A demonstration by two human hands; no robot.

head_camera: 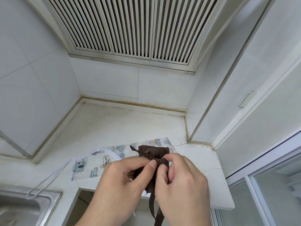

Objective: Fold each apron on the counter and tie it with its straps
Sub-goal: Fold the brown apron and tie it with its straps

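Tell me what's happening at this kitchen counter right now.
A person is tying a rolled-up brown apron with its straps. The left hand and right hand pinch the strap at the knot, loose ends hanging below. A second, cartoon-print apron lies flat and unfolded on the counter, its white cord reaching the sink.

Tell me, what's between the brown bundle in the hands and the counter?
In the head view, the printed apron lies flat on the counter, under the brown apron that the left hand and right hand pinch.
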